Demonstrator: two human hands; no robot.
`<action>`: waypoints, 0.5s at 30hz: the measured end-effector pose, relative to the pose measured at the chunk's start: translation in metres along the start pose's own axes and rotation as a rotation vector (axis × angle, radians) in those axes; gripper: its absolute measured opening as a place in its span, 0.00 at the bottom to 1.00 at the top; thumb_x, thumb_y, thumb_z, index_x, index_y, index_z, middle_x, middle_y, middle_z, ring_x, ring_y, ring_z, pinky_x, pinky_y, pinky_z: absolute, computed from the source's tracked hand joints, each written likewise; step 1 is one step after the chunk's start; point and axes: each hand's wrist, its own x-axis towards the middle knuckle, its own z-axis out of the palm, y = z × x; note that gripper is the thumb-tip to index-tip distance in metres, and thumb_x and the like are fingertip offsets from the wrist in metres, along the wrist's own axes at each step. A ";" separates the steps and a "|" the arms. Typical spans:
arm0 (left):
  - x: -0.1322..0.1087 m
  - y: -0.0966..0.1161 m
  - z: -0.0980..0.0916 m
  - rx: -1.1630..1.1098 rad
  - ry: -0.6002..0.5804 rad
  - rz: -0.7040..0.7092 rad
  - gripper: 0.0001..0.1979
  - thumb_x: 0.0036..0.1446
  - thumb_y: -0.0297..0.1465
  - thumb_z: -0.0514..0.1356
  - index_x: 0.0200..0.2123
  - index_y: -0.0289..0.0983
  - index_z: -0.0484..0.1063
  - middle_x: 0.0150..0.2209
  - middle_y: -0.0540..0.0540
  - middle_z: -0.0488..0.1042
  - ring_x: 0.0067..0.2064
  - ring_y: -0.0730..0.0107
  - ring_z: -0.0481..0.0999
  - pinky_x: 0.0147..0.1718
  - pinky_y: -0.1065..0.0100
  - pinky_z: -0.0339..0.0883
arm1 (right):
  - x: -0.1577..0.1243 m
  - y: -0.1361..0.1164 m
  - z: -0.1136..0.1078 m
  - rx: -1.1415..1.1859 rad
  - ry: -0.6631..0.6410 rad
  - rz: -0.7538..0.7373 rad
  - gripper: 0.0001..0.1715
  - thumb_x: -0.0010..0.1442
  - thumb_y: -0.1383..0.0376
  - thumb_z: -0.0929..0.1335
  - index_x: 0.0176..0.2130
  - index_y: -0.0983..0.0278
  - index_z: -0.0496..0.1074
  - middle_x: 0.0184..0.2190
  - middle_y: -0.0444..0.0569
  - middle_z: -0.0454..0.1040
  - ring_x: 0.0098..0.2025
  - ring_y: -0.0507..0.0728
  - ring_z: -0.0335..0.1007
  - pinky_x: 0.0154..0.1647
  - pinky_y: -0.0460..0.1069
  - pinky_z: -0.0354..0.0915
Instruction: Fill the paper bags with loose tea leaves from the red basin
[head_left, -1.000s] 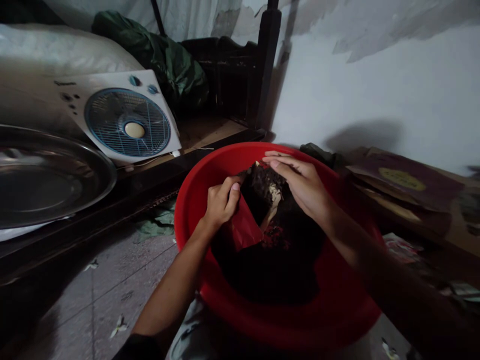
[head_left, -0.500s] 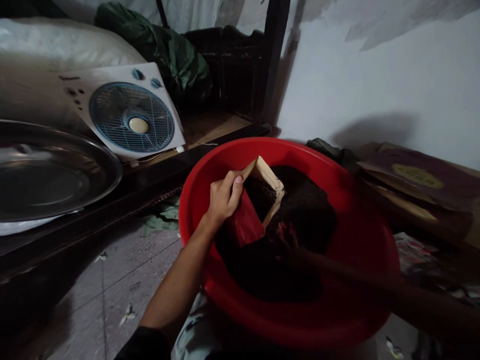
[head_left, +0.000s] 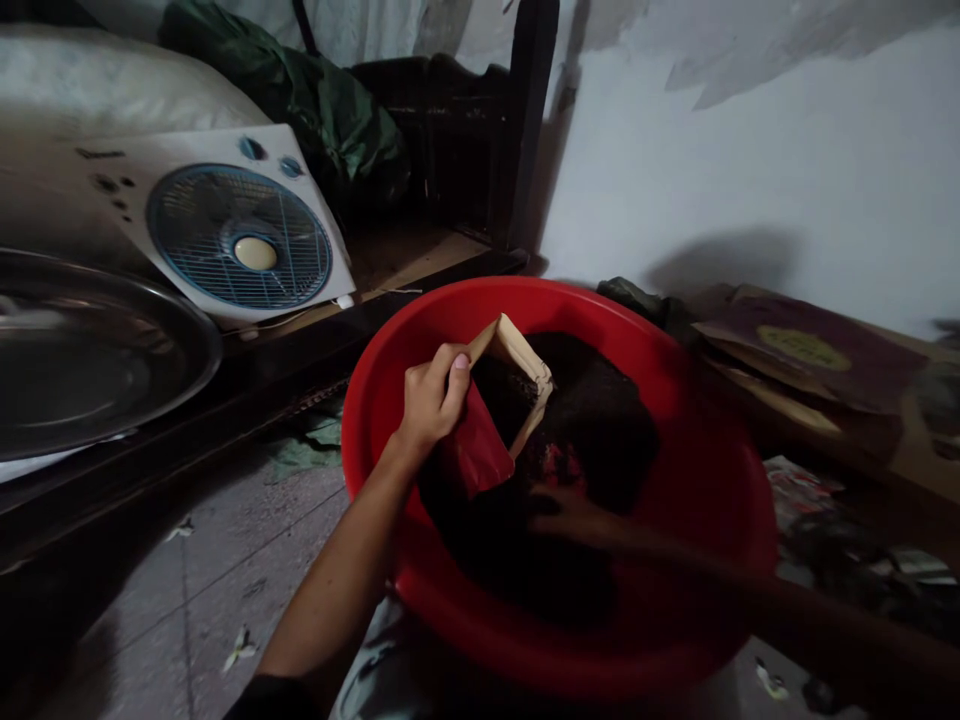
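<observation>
**Left hand [head_left: 435, 395] grips a red bag with a pale tan inside [head_left: 484, 450] in a wide red plastic tub [head_left: 716, 480]**

The bag sits within the tub, left of its middle, tilted, with its mouth standing open. The left hand is closed on the bag's left edge, the thumb lying uppermost near the mouth. Tan lining shows along the far and right sides of that mouth; the inside is dark, and how full it is cannot be told.

The right hand [head_left: 566, 510] is low in the tub, just to the right of the bag's near end, over or in a spread of dark, loose, crumbly material [head_left: 607, 400]. Shadow and blur hide its fingers, so whether it is open or closed on anything cannot be told.

To the far left, a white box fan with a round blue grille [head_left: 240, 235] leans back, with a shiny round metal basin [head_left: 97, 350] nearer and further left. Behind the fan lies a bundle of dark green cloth [head_left: 345, 120]. Right of the tub, flattened purple and brown cardboard [head_left: 810, 350] lies near a white, patchy wall [head_left: 712, 170]. Grey tiled floor [head_left: 247, 570] shows at near left.
</observation>
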 end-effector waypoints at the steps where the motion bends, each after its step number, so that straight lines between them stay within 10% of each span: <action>1: 0.000 0.000 0.000 0.003 0.000 -0.003 0.12 0.69 0.33 0.48 0.36 0.38 0.68 0.24 0.53 0.69 0.23 0.78 0.67 0.25 0.74 0.59 | 0.002 -0.012 -0.009 0.095 0.033 0.028 0.18 0.52 0.52 0.72 0.38 0.61 0.73 0.33 0.43 0.76 0.38 0.57 0.75 0.40 0.52 0.72; 7: 0.001 0.001 0.001 -0.013 -0.030 0.012 0.13 0.69 0.34 0.47 0.37 0.38 0.69 0.25 0.52 0.71 0.23 0.77 0.68 0.25 0.73 0.59 | 0.007 -0.112 -0.070 0.665 0.716 -0.149 0.17 0.54 0.54 0.69 0.42 0.56 0.66 0.40 0.43 0.73 0.40 0.55 0.72 0.38 0.48 0.70; 15: -0.001 -0.002 0.001 -0.031 -0.052 -0.007 0.14 0.69 0.36 0.48 0.39 0.38 0.70 0.26 0.52 0.72 0.24 0.77 0.68 0.26 0.73 0.60 | 0.033 -0.177 -0.062 0.693 0.631 -0.491 0.16 0.61 0.54 0.66 0.46 0.58 0.70 0.43 0.45 0.75 0.48 0.56 0.73 0.52 0.53 0.69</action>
